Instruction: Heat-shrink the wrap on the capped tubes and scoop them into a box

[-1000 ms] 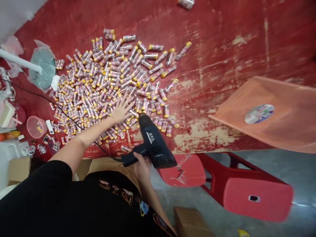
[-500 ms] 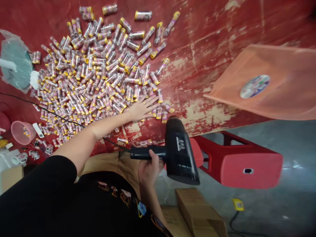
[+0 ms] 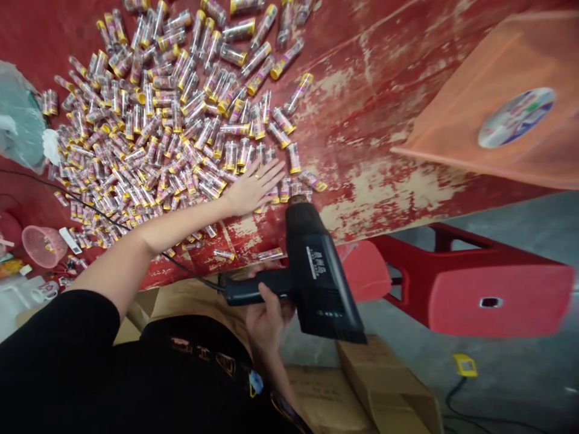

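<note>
My left hand (image 3: 254, 188) lies palm down with its fingers spread on small clear tubes (image 3: 199, 96) with yellow ends, at the near right of a big pile. A ring shows on one finger. My right hand (image 3: 266, 319) is wrapped round the handle of a black heat gun (image 3: 316, 277), its thumb on the near side. The gun's nozzle points up the view, over a few tubes just right of my left fingertips. A dark cord runs from the handle leftward across the pile.
The pile rests on a worn red table (image 3: 362, 132). An orange bag (image 3: 452, 120) with an oval label lies at right. Red stools (image 3: 497, 301) and cardboard boxes (image 3: 384, 374) stand below the edge. At left are a pink basket (image 3: 44, 246) and a plastic-wrapped green object (image 3: 20, 120).
The view has shifted, moving the bag and stool rightward. The heat gun has moved left with my right hand, its nozzle nearer my left fingertips. My left hand stays spread on the tubes.
</note>
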`<action>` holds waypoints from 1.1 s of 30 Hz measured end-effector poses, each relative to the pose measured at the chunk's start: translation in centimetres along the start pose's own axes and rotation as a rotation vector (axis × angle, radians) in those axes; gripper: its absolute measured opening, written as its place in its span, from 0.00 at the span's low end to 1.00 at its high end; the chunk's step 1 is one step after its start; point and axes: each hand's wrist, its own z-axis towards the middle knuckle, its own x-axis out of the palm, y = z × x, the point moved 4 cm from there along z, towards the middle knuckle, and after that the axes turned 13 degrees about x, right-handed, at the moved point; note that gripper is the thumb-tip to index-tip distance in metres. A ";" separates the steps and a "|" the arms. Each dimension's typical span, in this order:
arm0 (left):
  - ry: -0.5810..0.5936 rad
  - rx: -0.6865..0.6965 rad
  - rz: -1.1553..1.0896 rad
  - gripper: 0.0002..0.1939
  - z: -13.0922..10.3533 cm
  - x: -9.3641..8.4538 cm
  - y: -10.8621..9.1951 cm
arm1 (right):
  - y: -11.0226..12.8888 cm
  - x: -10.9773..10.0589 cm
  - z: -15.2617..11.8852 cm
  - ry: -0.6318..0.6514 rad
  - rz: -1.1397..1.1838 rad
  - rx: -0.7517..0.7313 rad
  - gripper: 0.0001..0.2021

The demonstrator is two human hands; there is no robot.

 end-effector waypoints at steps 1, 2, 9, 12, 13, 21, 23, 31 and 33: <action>0.013 0.011 0.004 0.33 -0.1 0.0 -0.3 | 0.1 0.0 -0.4 0.002 0.043 0.022 0.14; 0.016 0.018 0.016 0.32 0.0 0.0 -0.6 | 0.4 0.0 -0.7 0.001 0.093 0.037 0.14; 0.075 0.000 0.125 0.34 3.8 1.0 -1.7 | 3.0 0.5 0.0 -0.106 0.197 -0.085 0.13; 0.077 0.017 0.071 0.32 0.8 0.4 -2.0 | 3.0 0.6 0.2 -0.074 0.155 -0.045 0.14; 0.050 0.005 0.044 0.31 -0.9 -0.1 -2.0 | 2.8 0.5 0.1 -0.061 0.158 -0.026 0.15; -0.164 -0.320 -0.082 0.36 -8.7 -1.5 -0.8 | 0.4 1.0 -1.1 0.066 0.052 0.129 0.16; -0.206 -0.363 -0.088 0.34 -9.0 -1.3 -0.5 | -0.2 0.8 -1.5 0.102 0.015 0.163 0.15; -0.264 -0.539 -0.072 0.34 -16.9 -0.1 -1.7 | -2.7 1.2 -2.8 0.324 -0.146 0.318 0.13; -0.238 -0.543 -0.067 0.33 -18.6 0.5 -2.3 | -2.7 1.8 -2.9 0.334 -0.171 0.342 0.15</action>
